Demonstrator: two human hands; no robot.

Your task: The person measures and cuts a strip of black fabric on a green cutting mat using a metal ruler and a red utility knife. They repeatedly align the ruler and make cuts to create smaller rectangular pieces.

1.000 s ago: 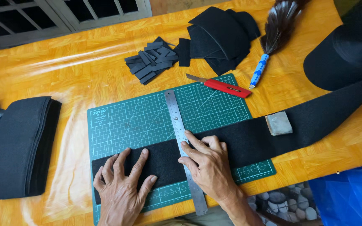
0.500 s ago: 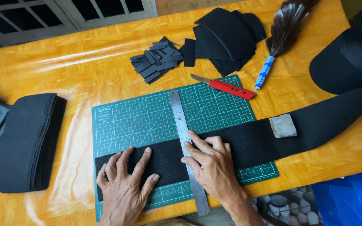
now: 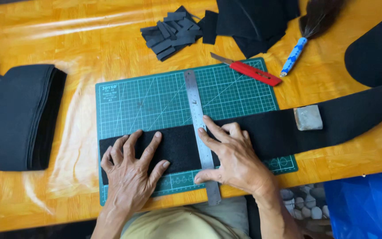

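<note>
At the left edge a folded stack of black fabric [image 3: 21, 116] lies on the orange table [image 3: 85, 40], partly cut off by the frame. Right of it sits the green cutting mat [image 3: 155, 99]. The left hand [image 3: 131, 170] lies flat with fingers spread on the long black strip [image 3: 270, 130] that crosses the mat's lower part. The steel ruler [image 3: 196, 113] stands upright across the strip; the right hand [image 3: 231, 157] presses it, fingers spread, hiding its lower length. Above, small black offcuts [image 3: 166, 35] are heaped. Further right lie a red knife [image 3: 250, 71], a blue-handled brush [image 3: 295, 55] with its bristles cut off at the top, and a grey block [image 3: 307, 117] resting on the strip
</note>
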